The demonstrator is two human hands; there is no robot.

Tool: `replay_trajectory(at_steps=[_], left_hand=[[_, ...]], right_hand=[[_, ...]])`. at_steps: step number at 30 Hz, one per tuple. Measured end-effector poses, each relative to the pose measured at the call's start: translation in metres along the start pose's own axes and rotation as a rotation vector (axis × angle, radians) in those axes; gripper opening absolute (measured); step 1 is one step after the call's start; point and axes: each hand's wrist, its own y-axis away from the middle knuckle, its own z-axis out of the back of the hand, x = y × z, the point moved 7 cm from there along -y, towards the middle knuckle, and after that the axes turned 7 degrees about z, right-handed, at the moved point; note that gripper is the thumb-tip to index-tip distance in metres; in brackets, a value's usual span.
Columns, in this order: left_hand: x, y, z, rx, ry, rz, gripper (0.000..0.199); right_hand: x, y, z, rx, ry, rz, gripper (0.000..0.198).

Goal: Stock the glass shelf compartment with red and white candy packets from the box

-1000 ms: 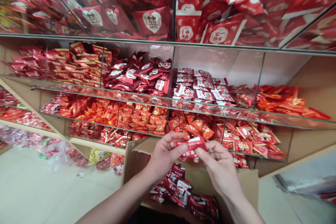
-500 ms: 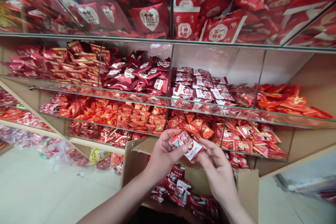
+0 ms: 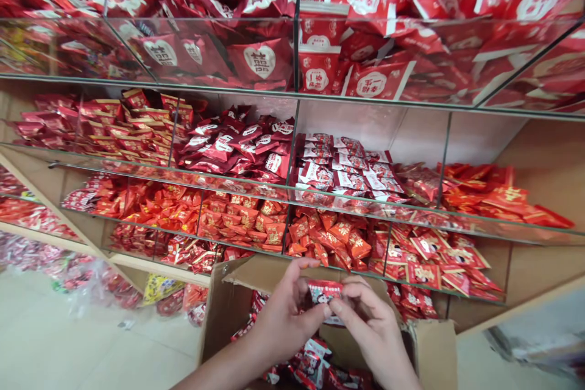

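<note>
A small red candy packet with white lettering along its top is pinched between my two hands above an open cardboard box. My left hand grips its left side, thumb in front and fingers curled behind. On the other side, my right hand has its thumb against the packet's lower front, with the fingers bent round the right end. My hands hide part of the packet. Several similar red-and-white candy packets lie loose in the box below.
Glass-fronted shelves hold heaps of red packets. White-and-red packets stand in rows on the middle shelf, beside dark red ones and orange-red ones. Bagged goods lie on the tiled floor to the left.
The view has tilted up, so the shelves, hands and box sit lower in the picture. The packet has been turned from slanted to about level, its lettered top edge now showing.
</note>
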Motion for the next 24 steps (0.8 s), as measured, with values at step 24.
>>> replay_trajectory(at_steps=[24], left_hand=[[-0.094, 0.005, 0.006, -0.122, -0.781, -0.515, 0.016]], right_hand=[[0.074, -0.040, 0.070, -0.037, 0.144, 0.192, 0.012]])
